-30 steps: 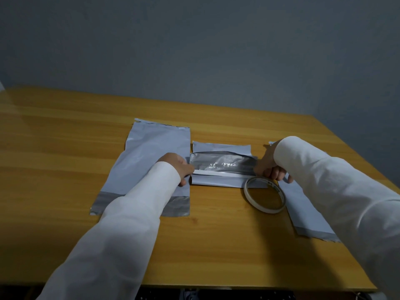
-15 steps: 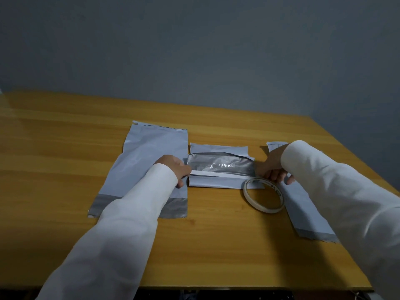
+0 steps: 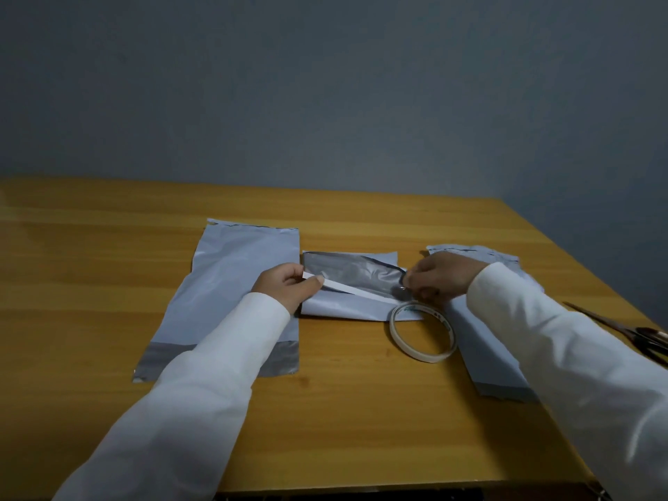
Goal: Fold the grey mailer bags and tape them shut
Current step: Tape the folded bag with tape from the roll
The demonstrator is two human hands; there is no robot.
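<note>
A folded grey mailer bag (image 3: pixel 347 283) lies in the middle of the wooden table (image 3: pixel 90 276), its shiny dark flap turned up. A white strip (image 3: pixel 347 289) runs across it. My left hand (image 3: pixel 289 287) pinches the strip's left end, lifted off the bag. My right hand (image 3: pixel 441 276) pinches the flap's right corner. A roll of white tape (image 3: pixel 421 332) lies flat just in front of the bag. An unfolded grey bag (image 3: pixel 235 283) lies under my left arm, another (image 3: pixel 484 341) under my right arm.
Scissors (image 3: pixel 629 332) lie at the table's right edge, beside my right sleeve. A grey wall stands behind the table. The front table edge runs along the bottom of the view.
My left hand has peeled the strip's left end up off the folded bag. My right hand shifted onto the flap's right corner. The view tilted upward.
</note>
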